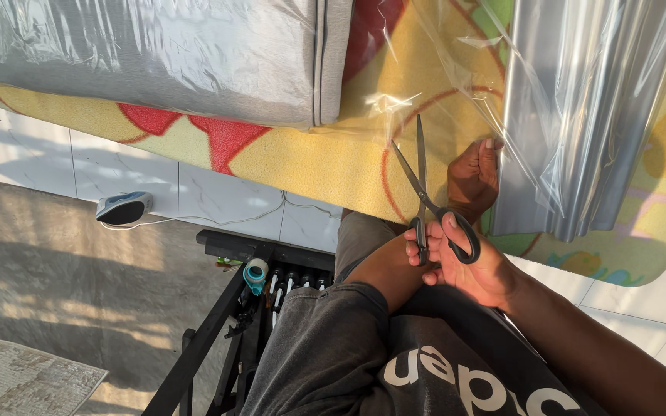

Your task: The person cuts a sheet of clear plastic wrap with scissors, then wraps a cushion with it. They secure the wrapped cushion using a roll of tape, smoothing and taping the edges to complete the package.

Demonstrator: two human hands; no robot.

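My right hand (pixel 464 262) grips the black handles of a pair of scissors (pixel 423 185). Their blades are parted and point up at a sheet of clear plastic film (pixel 456 69). My left hand (pixel 473 179) is just beyond the scissors, pinching the film's edge beside a thick grey roll of plastic sheeting (pixel 580 115). The film stretches from the roll toward a grey cushion (pixel 156 54) that is covered in plastic at the upper left. All of it lies on a colourful play mat (pixel 310 162) of yellow, red and green.
Below the mat is a white tiled floor with a small blue and white corded device (pixel 125 208). A black metal rack (pixel 225 331) holds a teal tape roll (pixel 256 275) and some markers. A pale rug (pixel 17 377) lies at the lower left. My grey-clad knee (pixel 325 347) is at the bottom.
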